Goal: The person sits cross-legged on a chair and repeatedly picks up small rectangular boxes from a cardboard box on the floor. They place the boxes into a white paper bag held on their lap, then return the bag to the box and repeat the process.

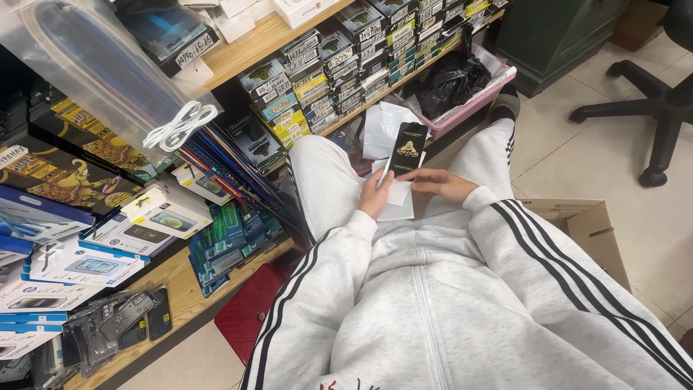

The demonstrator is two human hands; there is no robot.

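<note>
I sit in a light grey tracksuit with black stripes, both hands over my lap. My left hand (375, 196) grips the lower edge of a slim black packet (406, 148) with a gold emblem, held upright and tilted. Under it lies a white paper sleeve (398, 202) resting on my thighs. My right hand (442, 183) lies flat beside the packet, fingers touching its bottom and the white sleeve. Further out on my legs sits a crumpled white plastic bag (382, 126).
Wooden shelves (180, 285) to my left hold several boxed phone accessories and stacked slim packets (339, 61). A pink basket (482, 97) with a black bag stands ahead. A cardboard box (588, 227) is at my right, an office chair base (653, 108) beyond.
</note>
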